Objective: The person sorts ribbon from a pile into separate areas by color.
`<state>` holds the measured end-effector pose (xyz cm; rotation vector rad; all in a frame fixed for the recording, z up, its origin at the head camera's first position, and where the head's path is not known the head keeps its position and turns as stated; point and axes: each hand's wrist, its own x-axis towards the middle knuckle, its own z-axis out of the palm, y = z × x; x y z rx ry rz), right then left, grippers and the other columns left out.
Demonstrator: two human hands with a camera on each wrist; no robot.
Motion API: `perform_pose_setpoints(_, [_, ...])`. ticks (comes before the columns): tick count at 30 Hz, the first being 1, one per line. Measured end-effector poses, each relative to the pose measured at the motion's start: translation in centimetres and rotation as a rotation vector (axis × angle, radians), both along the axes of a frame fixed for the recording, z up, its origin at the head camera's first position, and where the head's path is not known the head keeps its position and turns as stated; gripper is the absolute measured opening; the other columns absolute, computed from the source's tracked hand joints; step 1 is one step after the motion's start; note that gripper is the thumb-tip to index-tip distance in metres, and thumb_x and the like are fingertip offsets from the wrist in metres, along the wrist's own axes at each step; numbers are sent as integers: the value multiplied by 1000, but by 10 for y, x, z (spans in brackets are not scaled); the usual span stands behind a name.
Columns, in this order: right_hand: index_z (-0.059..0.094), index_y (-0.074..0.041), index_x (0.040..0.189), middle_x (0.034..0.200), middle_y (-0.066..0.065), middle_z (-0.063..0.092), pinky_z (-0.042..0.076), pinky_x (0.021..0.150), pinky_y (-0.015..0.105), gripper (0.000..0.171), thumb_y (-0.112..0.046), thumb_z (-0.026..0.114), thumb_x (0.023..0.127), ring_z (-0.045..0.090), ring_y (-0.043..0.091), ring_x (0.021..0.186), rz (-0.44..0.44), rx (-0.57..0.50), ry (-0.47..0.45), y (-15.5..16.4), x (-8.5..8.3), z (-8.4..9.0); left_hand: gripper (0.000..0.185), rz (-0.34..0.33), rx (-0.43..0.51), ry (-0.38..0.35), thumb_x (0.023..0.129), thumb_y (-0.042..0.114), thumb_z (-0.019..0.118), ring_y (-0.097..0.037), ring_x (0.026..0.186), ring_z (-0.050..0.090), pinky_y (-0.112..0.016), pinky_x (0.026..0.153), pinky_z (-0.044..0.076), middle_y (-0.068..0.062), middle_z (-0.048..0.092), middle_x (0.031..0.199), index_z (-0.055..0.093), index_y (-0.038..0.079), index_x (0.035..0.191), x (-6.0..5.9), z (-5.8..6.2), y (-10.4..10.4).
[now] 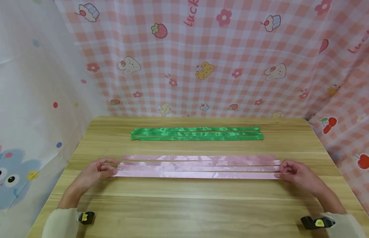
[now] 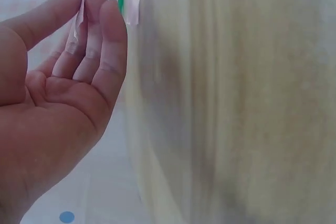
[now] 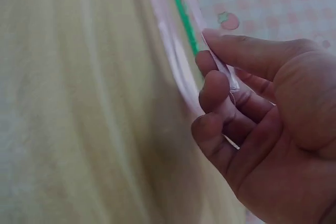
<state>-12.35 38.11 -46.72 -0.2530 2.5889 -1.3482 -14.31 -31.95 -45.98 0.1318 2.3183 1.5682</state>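
A pale pink satin ribbon [image 1: 196, 175] stretches straight and flat between both hands. My left hand [image 1: 93, 173] pinches its left end between thumb and fingertips; in the left wrist view the ribbon's end [image 2: 81, 17] hangs inside the fingers. At the opposite end my right hand [image 1: 297, 175] pinches the ribbon, and in the right wrist view a short end [image 3: 224, 69] shows past the thumb, over curled fingers. Just behind it, several matching pink ribbons [image 1: 202, 163] lie parallel on the table. The held ribbon appears raised nearer to the camera than those.
Several green ribbons [image 1: 196, 134] lie side by side farther back on the wooden table [image 1: 184, 211]. A pink checked cloth [image 1: 184, 49] hangs behind the table and along the right. A white printed cloth [image 1: 26, 82] hangs at the left.
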Motion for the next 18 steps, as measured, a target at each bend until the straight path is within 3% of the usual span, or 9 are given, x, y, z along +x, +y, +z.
perform_pose_setpoints(3, [57, 0, 94, 69, -4, 55, 44, 50, 27, 18, -10, 71, 91, 51, 9, 58, -53, 45, 20, 1, 0, -6, 44, 39, -13, 11, 91, 2, 68, -6, 83, 68, -23, 73, 55, 1, 75, 90, 50, -14, 128, 1, -4, 1])
perform_pose_setpoints(10, [56, 3, 99, 77, -2, 61, 46, 50, 26, 14, -1, 67, 92, 54, 7, 62, -46, 60, 87, 5, 0, -14, 41, 104, -57, 12, 91, 3, 68, -3, 80, 64, -21, 68, 53, -4, 75, 90, 52, -11, 126, 3, -8, 4])
perform_pose_setpoints(18, [54, 4, 102, 80, 3, 66, 50, 50, 27, 17, -2, 67, 92, 55, 7, 61, -110, 71, 54, 6, 0, -18, 43, 186, -192, 1, 90, 12, 74, 0, 80, 63, -17, 70, 49, -4, 76, 90, 56, -5, 125, 3, -11, 5])
